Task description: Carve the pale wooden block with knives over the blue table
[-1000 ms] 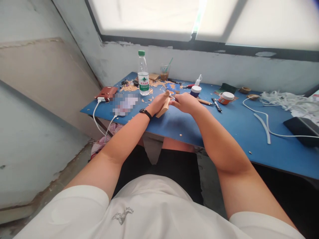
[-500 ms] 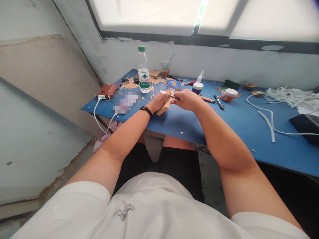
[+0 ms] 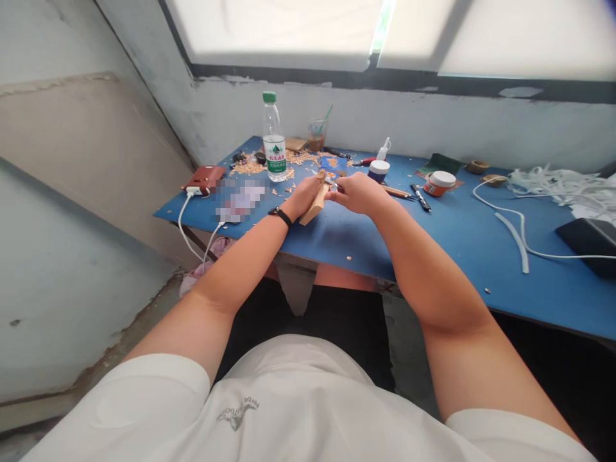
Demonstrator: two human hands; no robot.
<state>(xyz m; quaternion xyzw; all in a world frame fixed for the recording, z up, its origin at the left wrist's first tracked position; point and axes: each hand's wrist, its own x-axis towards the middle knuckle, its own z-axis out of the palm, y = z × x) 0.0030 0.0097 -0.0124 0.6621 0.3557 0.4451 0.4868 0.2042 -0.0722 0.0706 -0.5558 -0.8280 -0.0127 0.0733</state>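
My left hand (image 3: pixel 306 195), with a black band on its wrist, is closed around a pale wooden block (image 3: pixel 312 212) above the near part of the blue table. The block is tilted, its lower end sticking out below the fingers. My right hand (image 3: pixel 360 192) is closed on a knife (image 3: pixel 332 183), whose thin blade lies at the block's upper end near my left thumb. Its handle is mostly hidden in the fist. Wood shavings (image 3: pixel 250 164) are scattered behind the hands, some on a small blue sheet (image 3: pixel 333 165).
A water bottle (image 3: pixel 274 141) and a plastic cup (image 3: pixel 316 136) stand at the back. Left are a brown case (image 3: pixel 208 179) and a blurred device on a cable. Rightward lie a blue jar (image 3: pixel 378 170), an orange jar (image 3: pixel 439 183), a pen (image 3: pixel 421 198) and white strips (image 3: pixel 548 186).
The white blade glint around the block's top has shrunk as the knife's angle changed. Both hands stay close together on the block. The whole view has shifted slightly.
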